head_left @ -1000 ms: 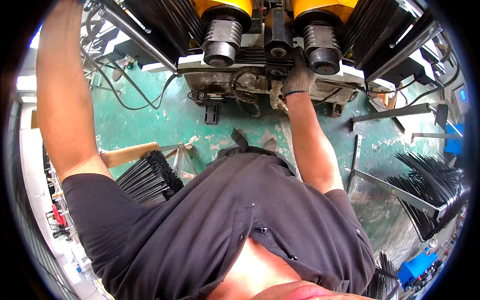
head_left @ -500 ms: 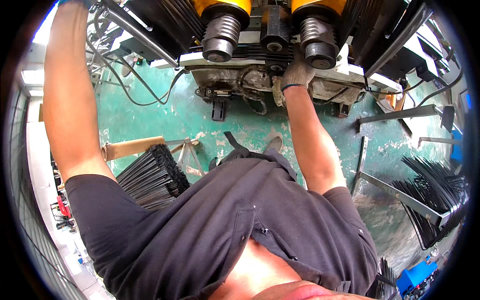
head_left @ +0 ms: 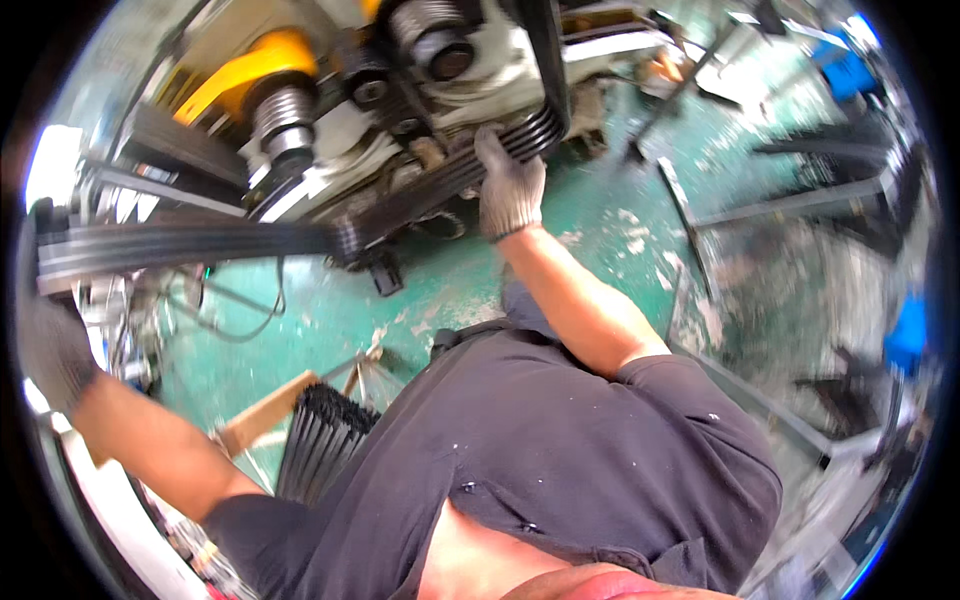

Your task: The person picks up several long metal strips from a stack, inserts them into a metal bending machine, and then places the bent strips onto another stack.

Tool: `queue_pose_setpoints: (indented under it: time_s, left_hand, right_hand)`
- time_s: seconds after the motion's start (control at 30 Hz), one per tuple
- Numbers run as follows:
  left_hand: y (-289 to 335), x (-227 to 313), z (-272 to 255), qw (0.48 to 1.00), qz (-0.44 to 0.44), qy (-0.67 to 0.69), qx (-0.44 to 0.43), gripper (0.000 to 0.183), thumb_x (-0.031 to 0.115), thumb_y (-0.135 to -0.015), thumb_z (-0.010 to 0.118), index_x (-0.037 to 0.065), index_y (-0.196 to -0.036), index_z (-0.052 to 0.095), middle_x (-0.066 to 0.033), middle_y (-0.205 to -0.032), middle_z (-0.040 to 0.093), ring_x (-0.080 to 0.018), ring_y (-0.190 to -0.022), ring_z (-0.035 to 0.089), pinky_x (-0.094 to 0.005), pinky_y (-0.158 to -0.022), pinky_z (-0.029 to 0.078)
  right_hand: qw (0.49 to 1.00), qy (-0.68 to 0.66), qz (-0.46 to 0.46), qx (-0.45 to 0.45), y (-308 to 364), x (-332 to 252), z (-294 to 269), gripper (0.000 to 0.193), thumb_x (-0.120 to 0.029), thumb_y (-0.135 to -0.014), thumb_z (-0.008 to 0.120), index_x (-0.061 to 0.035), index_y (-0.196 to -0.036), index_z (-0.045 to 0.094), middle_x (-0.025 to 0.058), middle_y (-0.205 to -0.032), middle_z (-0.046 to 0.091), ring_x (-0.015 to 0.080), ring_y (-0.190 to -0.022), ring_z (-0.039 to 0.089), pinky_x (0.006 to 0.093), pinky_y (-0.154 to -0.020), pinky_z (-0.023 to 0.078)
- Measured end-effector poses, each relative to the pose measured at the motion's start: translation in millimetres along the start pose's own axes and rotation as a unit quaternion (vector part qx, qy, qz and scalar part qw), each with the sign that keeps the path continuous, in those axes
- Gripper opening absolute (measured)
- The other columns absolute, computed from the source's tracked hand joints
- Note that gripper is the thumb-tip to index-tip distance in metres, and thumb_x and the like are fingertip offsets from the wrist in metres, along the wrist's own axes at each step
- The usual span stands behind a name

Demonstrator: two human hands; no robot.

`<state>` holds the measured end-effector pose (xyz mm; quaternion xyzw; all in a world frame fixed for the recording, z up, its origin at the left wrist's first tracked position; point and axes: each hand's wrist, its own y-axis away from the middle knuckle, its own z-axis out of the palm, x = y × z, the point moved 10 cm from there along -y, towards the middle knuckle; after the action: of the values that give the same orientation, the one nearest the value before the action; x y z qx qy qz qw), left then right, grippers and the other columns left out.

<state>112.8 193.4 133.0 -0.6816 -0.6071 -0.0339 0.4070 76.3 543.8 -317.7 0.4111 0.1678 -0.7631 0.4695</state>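
Note:
A bundle of several long dark metal bars, bent at two corners, spans the space in front of me. My right hand, in a pale knitted glove, is closed around the bundle's middle stretch near its right corner. At the far left, my left hand, in a dark glove and smeared by motion, grips the bars near their left end. Just beyond the bundle stands a machine with two thick ribbed metal cylinders, the left cylinder and the right cylinder, beneath yellow parts.
A stack of straight black bars lies by a wooden-edged stand at my left side. On the right is a metal rack with dark bars. A blue object stands at the right edge. The green floor is worn.
My view has turned, and the machine now sits further left. The bent bars are now in my hands, in front of the machine. My left hand has come down at the left.

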Motion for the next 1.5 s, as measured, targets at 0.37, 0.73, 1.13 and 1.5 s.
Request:
queue_pose_setpoints:
  time_s: [0.37,0.73,1.13,1.5]
  left_hand:
    - [261,-15,282,0.690,-0.230,0.632,-0.267,0.032,0.009,-0.097,0.055,0.000,-0.128,0.056,-0.0166,-0.112,0.066,-0.0333,-0.109,0.065,-0.0516,-0.108,0.047]
    - [614,189,445,0.300,-0.462,0.587,-0.593,0.047,0.008,-0.093,0.060,-0.010,-0.136,0.051,-0.0291,-0.137,0.058,-0.0443,-0.129,0.056,-0.0598,-0.116,0.041]
    - [658,313,479,0.537,-0.372,0.496,-0.572,0.040,0.008,-0.097,0.061,-0.008,-0.132,0.051,-0.0237,-0.117,0.067,-0.0332,-0.106,0.067,-0.0439,-0.095,0.056]
    - [674,93,408,0.654,-0.513,0.489,-0.263,0.023,0.006,-0.094,0.064,-0.001,-0.116,0.062,-0.0121,-0.099,0.071,-0.0218,-0.083,0.070,-0.0358,-0.073,0.060]
  right_hand:
    - [0.854,0.191,-0.253,0.412,287,-291,-371,0.017,-0.014,-0.102,0.061,0.0000,-0.097,0.070,0.0071,-0.088,0.072,0.0171,-0.069,0.068,0.0344,-0.069,0.056]
    - [0.450,0.635,-0.154,0.609,462,-621,-558,0.039,-0.044,-0.096,0.069,-0.0070,-0.108,0.072,0.0192,-0.100,0.076,0.0360,-0.094,0.074,0.0444,-0.084,0.056]
    - [0.264,0.811,0.124,0.506,377,-784,-954,0.028,-0.019,-0.099,0.053,-0.0073,-0.107,0.077,0.0193,-0.116,0.073,0.0348,-0.107,0.072,0.0485,-0.085,0.060]
    - [0.334,0.881,0.006,0.336,315,-492,-897,0.033,-0.028,-0.097,0.063,-0.0018,-0.115,0.072,0.0190,-0.112,0.074,0.0288,-0.102,0.072,0.0418,-0.088,0.057]
